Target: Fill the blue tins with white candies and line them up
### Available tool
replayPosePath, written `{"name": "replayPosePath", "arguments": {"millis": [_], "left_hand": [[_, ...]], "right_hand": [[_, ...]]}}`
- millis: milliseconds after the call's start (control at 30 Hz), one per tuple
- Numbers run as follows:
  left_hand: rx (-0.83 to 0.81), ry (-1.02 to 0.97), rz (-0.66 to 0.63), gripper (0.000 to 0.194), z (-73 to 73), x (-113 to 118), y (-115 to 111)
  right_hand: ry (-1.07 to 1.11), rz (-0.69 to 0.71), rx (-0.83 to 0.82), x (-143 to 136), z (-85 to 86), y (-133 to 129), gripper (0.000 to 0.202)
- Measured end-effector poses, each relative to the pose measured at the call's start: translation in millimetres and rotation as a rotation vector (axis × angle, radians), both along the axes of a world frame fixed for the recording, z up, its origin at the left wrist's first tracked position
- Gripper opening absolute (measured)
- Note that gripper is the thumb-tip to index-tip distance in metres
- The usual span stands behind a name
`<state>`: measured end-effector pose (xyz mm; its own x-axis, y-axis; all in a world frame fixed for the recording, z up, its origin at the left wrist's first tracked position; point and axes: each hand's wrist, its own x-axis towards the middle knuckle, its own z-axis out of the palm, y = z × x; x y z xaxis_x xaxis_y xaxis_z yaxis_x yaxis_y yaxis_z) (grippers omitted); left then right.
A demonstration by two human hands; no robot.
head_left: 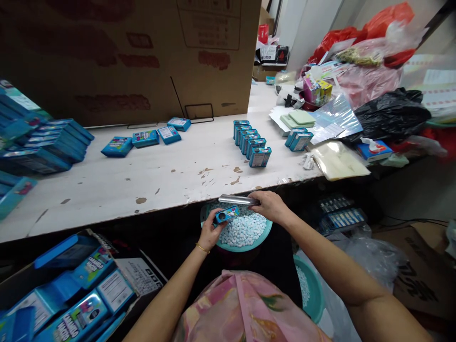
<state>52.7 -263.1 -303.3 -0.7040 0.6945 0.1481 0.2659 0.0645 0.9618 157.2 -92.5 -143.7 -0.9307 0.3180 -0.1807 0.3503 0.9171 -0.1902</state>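
Blue boxes fill a carton. The left hand curls round a small box, over a green bowl of white bits. Its dark spot may be a hole. The right hand is closed round a shiny scoop. Farther right, two packs stand on the table.

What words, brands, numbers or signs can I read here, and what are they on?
"MELO": the end of a word on the nearest blue box in the lower-left carton.
"MAC": the start of the word below; other letters unclear.
Too small: print on the small blue box in the left hand and the row of blue boxes on the table.
Too blurred: markings on the big cardboard box and the brown cardboard at lower right.
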Motion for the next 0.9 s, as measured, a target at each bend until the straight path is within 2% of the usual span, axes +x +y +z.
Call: {"name": "replayPosePath", "arguments": {"millis": [233,300,400,500,567,633,700,800,900], "left_hand": [[-0.048,-0.019,0.017,0.038,5.4,-4.1,3.4],[-0.044,-0.012,0.021,0.037,10.0,-2.2,4.5],[-0.061,-0.004,0.013,0.034,24.6,2.9,9.6],[-0.010,-0.034,-0.036,0.038,47.2,3.7,17.4],[0.055,-0.102,-0.037,0.052,63.4,-1.4,21.5],[0.087,-0.170,-0.028,0.064,76.6,-11.6,23.3],[0.101,-0.193,-0.028,0.061,83.6,-25.7,23.0],[0.124,-0.159,-0.015,0.047,82.2,-51.0,22.0],[0.105,-0.077,0.035,0.045,74.7,-82.6,22.7]], "right_hand": [[0.110,-0.071,-0.030,-3.6,-18.9,-6.0,0.019],[0.146,-0.017,-0.088,-5.1,-27.8,-9.3,0.023],[0.174,0.140,-0.156,-9.3,-36.8,-17.1,0.039],[0.182,0.235,-0.145,-12.7,-29.2,-15.0,0.042],[0.213,0.240,-0.098,-14.4,-15.6,0.0,0.037],[0.263,0.204,-0.027,-17.6,-1.1,26.6,0.032],[0.300,0.151,0.053,-23.4,8.8,59.9,0.028],[0.309,0.101,0.145,-34.6,10.6,104.6,0.025],[0.409,0.127,0.194,-40.8,2.5,124.0,0.029]]}}
